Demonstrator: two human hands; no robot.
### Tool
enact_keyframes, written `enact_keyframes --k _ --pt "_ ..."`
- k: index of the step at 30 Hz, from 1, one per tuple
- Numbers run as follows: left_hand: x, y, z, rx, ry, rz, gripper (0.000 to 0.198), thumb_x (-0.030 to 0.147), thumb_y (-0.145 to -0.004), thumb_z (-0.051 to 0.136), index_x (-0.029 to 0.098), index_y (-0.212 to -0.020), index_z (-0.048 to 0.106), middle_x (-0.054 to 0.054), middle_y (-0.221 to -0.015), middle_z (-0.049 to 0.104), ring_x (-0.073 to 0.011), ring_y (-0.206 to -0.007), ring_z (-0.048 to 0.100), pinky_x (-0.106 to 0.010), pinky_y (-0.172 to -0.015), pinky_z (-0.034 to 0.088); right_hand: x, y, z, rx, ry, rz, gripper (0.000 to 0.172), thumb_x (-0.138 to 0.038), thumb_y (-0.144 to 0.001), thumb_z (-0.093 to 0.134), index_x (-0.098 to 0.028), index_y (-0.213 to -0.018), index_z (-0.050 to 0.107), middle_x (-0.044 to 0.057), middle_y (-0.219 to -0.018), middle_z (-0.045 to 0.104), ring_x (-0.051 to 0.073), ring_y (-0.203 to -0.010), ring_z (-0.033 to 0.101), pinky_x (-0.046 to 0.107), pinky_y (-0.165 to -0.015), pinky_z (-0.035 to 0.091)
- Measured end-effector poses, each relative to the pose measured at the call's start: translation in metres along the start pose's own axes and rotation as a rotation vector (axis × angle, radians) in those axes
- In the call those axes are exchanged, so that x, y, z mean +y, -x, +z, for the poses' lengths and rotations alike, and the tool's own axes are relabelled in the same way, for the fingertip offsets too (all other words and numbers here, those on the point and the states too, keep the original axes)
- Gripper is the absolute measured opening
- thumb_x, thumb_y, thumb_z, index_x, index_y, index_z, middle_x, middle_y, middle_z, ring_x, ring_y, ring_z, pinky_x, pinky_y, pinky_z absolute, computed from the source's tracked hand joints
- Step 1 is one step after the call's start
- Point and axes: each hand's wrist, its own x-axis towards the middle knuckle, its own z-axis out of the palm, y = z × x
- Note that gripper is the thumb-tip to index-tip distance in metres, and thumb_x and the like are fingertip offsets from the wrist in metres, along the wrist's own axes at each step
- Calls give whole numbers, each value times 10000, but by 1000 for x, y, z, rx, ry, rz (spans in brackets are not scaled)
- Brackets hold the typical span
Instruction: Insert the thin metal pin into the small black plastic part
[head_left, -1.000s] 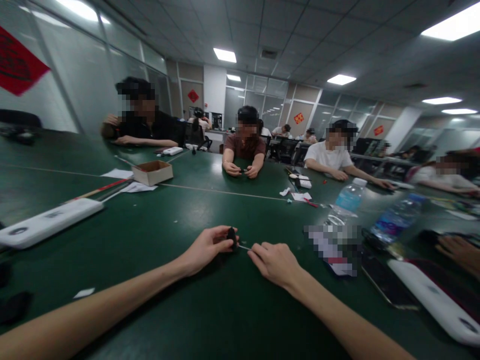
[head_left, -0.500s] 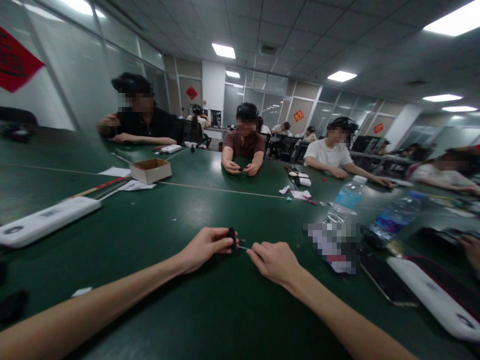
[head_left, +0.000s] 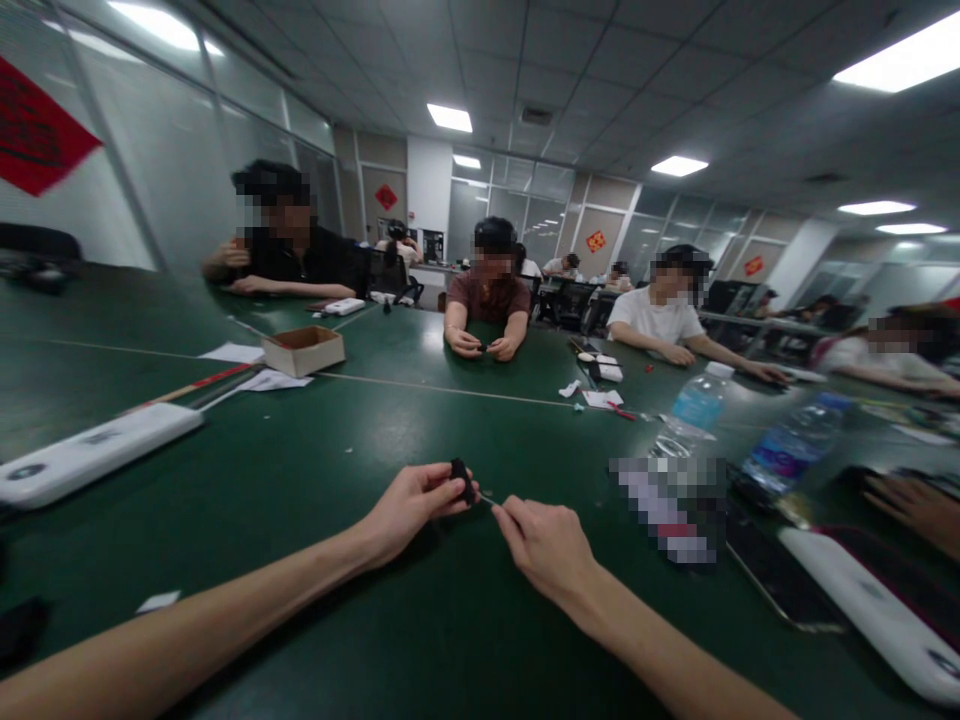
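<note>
My left hand pinches a small black piece between thumb and fingers, above the green table. Closed around a thin metal rod is my right hand; the rod sticks out toward the black piece. Its far end lies at or very close to the piece's right side, and I cannot tell whether they touch. The rest of the rod is hidden inside my right fist, so its kind does not show.
To the left are a long white device and an open cardboard box. On the right stand water bottles, near a dark phone and another white device. Several people sit around, and a co-worker's hand rests at the right edge.
The black piece in my left hand has tilted, its top leaning further left. The view has shifted slightly, so the table things appear a little lower. Both hands keep their hold.
</note>
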Motion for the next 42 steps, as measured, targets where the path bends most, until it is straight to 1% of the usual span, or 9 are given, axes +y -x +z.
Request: enact_keyframes --k 2,3,5,10,14,20,27,33,42 --pt "3 2 3 -76 -45 -6 292 313 -787 646 137 -1019 664 -99 -1001 678 -224 -962 618 -337 -853 480 -1 -3 0 21 -46 26 348 -362 -996 280 -206 -833 545 -10 -695 604 108 -579 557 220 -551 319" --pt "4 3 5 -139 -84 -13 294 299 -780 655 136 -1025 666 -101 -990 681 -225 -944 621 -333 -829 486 -2 -4 1 31 -68 41 349 -354 -998 277 -204 -829 543 -11 -695 606 104 -576 559 216 -553 325" --pt "6 5 7 -176 -113 4 286 286 -784 652 138 -1028 666 -101 -978 683 -222 -930 621 -326 -811 485 -3 -7 1 44 -101 63 351 -345 -1000 274 -201 -826 543 -12 -695 609 99 -571 561 209 -553 331" --pt "1 0 3 -38 21 32 279 306 -812 624 126 -1023 652 -124 -1001 670 -238 -967 613 -378 -888 450 0 -7 2 46 -121 66 367 -345 -1000 264 -195 -814 543 -18 -657 593 91 -545 547 203 -540 321" --pt "-3 -4 -2 -19 134 14 347 281 -824 615 134 -1138 603 -138 -1048 646 -249 -982 607 -419 -903 442 4 -5 -1 11 -44 -18 354 -377 -985 293 -196 -815 546 -9 -683 599 100 -562 537 209 -550 309" --pt "-4 -3 -2 -24 161 12 381 266 -837 602 148 -1198 570 -131 -1062 637 -248 -990 606 -436 -917 443 10 -7 -4 -33 86 -63 388 -399 -982 276 -203 -817 569 3 -684 609 116 -573 541 224 -545 276" --pt "-4 -2 -1 -48 104 13 403 300 -843 591 138 -1210 553 -127 -1080 637 -244 -989 620 -439 -942 447 9 -7 -4 -39 117 -77 399 -402 -984 272 -207 -830 584 4 -686 620 115 -564 540 228 -537 261" --pt "-4 -2 1 -41 26 12 379 319 -854 565 153 -1194 558 -112 -1111 627 -234 -972 627 -434 -931 464 8 -6 -6 -48 116 -78 396 -410 -985 267 -210 -845 580 9 -703 626 119 -571 545 227 -543 275" --pt "0 1 2 -71 -131 87 326 333 -867 526 166 -1141 584 -91 -1081 626 -226 -950 619 -403 -884 495 8 -6 -5 -58 124 -74 401 -425 -987 256 -224 -848 575 -1 -688 617 127 -555 539 241 -525 261"
